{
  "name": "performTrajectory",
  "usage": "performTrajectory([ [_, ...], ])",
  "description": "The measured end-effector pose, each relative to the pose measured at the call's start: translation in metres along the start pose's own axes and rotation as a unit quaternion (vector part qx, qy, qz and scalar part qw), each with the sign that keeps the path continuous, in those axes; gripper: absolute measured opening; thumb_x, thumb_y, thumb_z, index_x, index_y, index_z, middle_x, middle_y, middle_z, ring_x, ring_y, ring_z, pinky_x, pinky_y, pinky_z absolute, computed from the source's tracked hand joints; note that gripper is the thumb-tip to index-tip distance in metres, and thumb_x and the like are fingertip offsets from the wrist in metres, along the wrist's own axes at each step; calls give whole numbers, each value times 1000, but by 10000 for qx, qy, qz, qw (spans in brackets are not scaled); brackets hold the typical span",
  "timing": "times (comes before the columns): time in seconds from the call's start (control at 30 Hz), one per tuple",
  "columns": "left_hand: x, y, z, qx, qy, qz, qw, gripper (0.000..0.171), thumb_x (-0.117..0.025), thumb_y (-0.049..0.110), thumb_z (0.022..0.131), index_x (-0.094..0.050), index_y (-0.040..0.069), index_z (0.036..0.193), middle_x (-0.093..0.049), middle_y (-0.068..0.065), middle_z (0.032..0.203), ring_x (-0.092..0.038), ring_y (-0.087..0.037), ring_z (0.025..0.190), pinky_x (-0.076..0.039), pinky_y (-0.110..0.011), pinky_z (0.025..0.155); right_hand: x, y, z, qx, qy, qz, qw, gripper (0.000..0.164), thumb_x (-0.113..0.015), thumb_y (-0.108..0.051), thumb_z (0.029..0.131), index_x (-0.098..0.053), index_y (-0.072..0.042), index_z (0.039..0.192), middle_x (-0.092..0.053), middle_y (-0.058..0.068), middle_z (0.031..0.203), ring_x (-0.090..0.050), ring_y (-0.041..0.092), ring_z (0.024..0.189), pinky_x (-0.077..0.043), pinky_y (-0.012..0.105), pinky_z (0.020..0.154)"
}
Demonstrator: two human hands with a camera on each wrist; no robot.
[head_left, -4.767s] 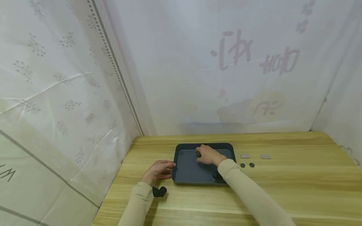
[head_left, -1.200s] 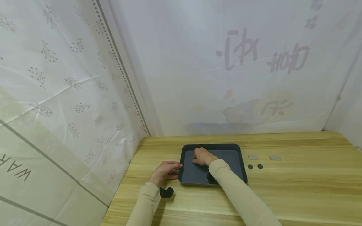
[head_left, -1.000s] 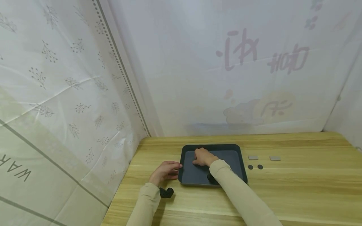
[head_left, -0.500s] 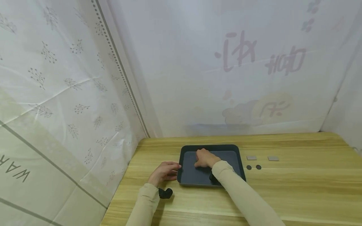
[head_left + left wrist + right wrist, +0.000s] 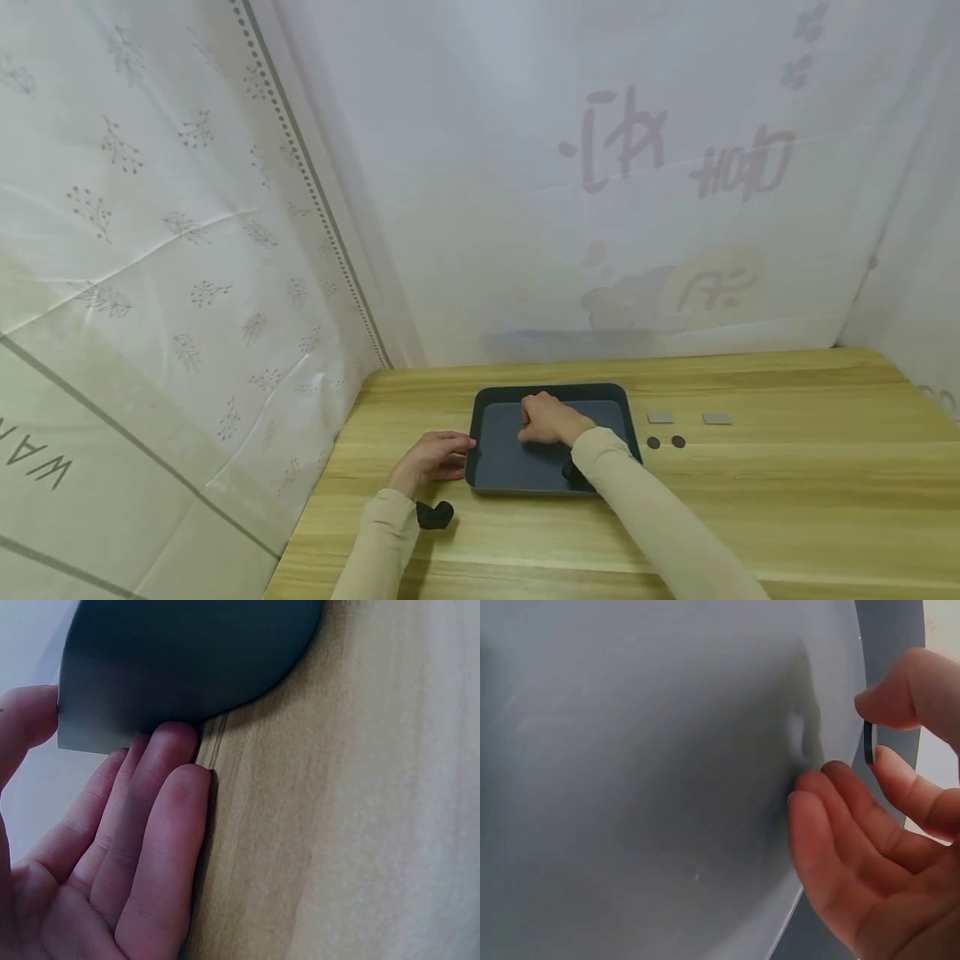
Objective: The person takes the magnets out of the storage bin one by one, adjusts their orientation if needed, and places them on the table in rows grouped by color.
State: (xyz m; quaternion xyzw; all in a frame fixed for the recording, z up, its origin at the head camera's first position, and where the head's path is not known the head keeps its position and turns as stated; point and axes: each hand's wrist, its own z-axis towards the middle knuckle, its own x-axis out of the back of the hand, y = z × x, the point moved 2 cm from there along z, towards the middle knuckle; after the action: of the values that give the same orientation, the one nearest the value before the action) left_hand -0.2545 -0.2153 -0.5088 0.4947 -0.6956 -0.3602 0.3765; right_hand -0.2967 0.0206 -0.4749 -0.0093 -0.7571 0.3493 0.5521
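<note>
A dark grey rectangular tray [image 5: 517, 479] lies on the wooden table. My left hand [image 5: 429, 460] holds its left wall, thumb at the rim, the other fingers along the outside, as the left wrist view shows. Over the tray's inside is my right hand [image 5: 551, 418], knuckles up. The right wrist view shows its thumb and index finger pinching a thin dark disc [image 5: 868, 742] seen edge-on, above the tray floor [image 5: 630, 787]. In the head view that disc is hidden under the hand. The remaining right fingers hang loosely bent close to the tray floor.
Right of the tray, two grey rectangular pieces [image 5: 716, 419] lie apart behind two dark discs [image 5: 678, 442], all flat on the table [image 5: 810, 500]. A black wrist camera [image 5: 435, 515] sits below the left wrist. White printed cloth hangs behind the table and at both sides.
About five seconds ago a dark disc lay in the tray's far left corner; it no longer shows there. My right hand has shifted left within the tray. My left hand keeps its hold.
</note>
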Motion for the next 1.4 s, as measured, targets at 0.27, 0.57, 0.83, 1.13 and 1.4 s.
performTrajectory([
  [0.27,0,-2,-1,-15,8,79,10000,38,-72,30,85,-67,3,112,-68,-7,102,-67,-13,81,-57,-28,68,2,10,-5,304,321,615,9971,13,-69,-15,85,-58,-12,92,-55,1,78,-48,15,62,-41,29,59],
  [0.57,1,-2,-2,-67,-22,90,9999,40,-70,29,87,-66,2,117,-67,-10,104,-67,-15,84,-58,-32,72,3,27,-6,219,462,1982,9788,19,-68,-8,83,-63,-5,101,-63,5,88,-60,15,68,-51,30,62],
  [0.83,0,0,-1,18,35,67,10000,38,-71,29,86,-67,3,114,-67,-10,103,-68,-15,83,-57,-31,70,6,38,-10,184,208,2899,9567,27,-62,-5,90,-58,4,115,-65,11,91,-66,17,73,-56,33,68],
  [1.13,-3,1,-1,-2,83,107,9999,37,-71,29,86,-68,3,112,-68,-9,104,-68,-15,84,-58,-31,71,13,40,-19,298,218,2929,9554,28,-60,-7,92,-59,3,118,-67,10,89,-66,18,76,-56,34,70],
  [1.4,-1,-1,-1,-36,25,105,9999,38,-71,29,86,-68,3,114,-68,-9,102,-68,-16,84,-58,-32,73,20,41,-25,425,171,2824,9582,31,-63,-11,92,-60,4,119,-69,18,93,-67,22,77,-56,35,72],
])
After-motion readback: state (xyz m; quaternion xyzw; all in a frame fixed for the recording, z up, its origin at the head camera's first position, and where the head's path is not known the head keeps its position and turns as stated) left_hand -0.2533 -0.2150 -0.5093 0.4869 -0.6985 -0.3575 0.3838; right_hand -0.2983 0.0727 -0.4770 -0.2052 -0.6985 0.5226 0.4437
